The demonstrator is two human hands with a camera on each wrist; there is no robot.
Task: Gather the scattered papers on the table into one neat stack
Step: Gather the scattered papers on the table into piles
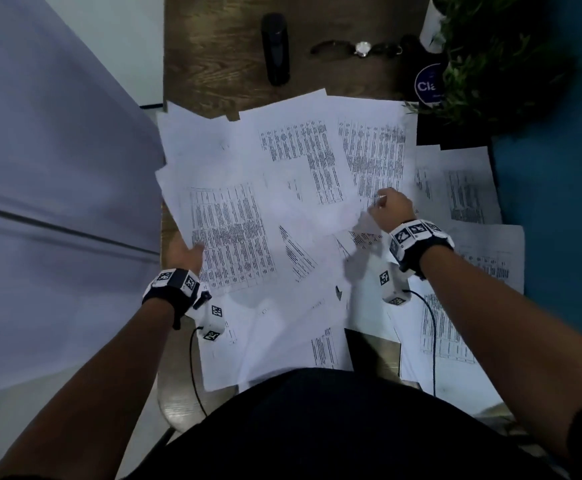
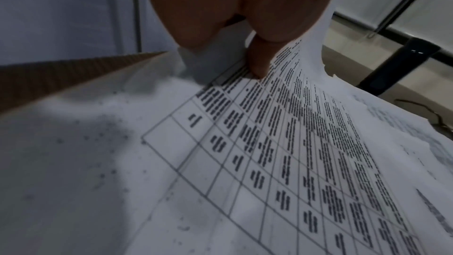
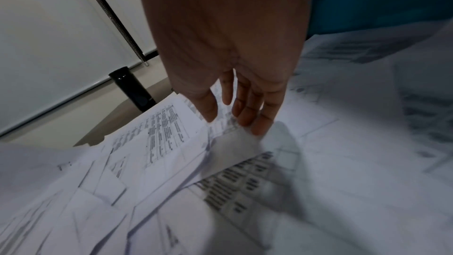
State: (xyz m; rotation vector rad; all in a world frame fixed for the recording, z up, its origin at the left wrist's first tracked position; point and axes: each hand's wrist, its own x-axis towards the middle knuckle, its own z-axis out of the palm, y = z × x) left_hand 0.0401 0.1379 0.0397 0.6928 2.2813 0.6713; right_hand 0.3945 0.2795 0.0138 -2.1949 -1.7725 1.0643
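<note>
Several white printed sheets lie spread and overlapping across the wooden table. My left hand grips the near left edge of a sheet with a printed grid, raised off the pile. In the left wrist view the thumb presses on top of that grid sheet, with the fingers hidden beneath. My right hand pinches the lifted corner of another sheet near the middle right. The right wrist view shows that hand with its fingertips at the curled corner.
At the back stand a black cylinder, a wristwatch and a potted plant beside a round label. A dark flat object shows between the near papers. A white panel is left, a blue wall right.
</note>
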